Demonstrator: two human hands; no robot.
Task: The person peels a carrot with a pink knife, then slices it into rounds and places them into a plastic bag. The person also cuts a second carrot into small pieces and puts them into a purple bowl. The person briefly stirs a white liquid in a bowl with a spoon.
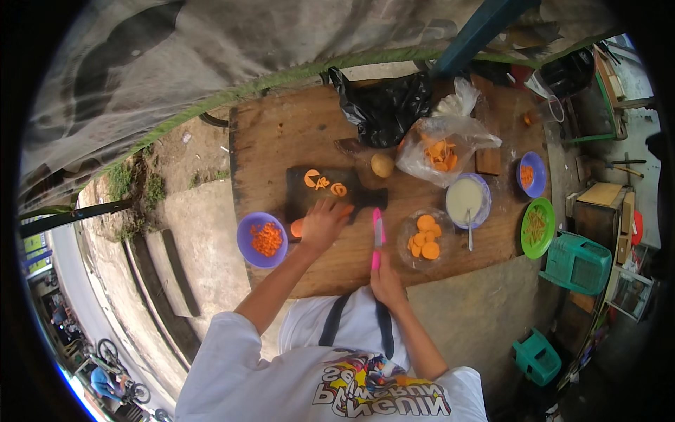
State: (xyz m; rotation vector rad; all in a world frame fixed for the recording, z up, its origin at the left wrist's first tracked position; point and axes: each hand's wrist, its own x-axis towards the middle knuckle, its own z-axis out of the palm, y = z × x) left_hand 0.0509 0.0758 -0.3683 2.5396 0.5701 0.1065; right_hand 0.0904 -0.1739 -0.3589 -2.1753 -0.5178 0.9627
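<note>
My left hand is closed over an orange carrot, whose ends show on both sides of the fingers. It lies at the near edge of a dark cutting board. Cut carrot pieces, some shaped like letters, rest on the board's far part. In my right hand is a pink-handled knife, its blade pointing away from me. A pink strip runs beside the blade; whether it belongs to the knife is unclear. Left of the board, a purple bowl holds diced carrot.
Right of the knife sit carrot rounds on a clear plate and a bowl of pale batter with a spoon. Beyond are a potato, a clear bag and a black bag. A green plate stands near the right edge.
</note>
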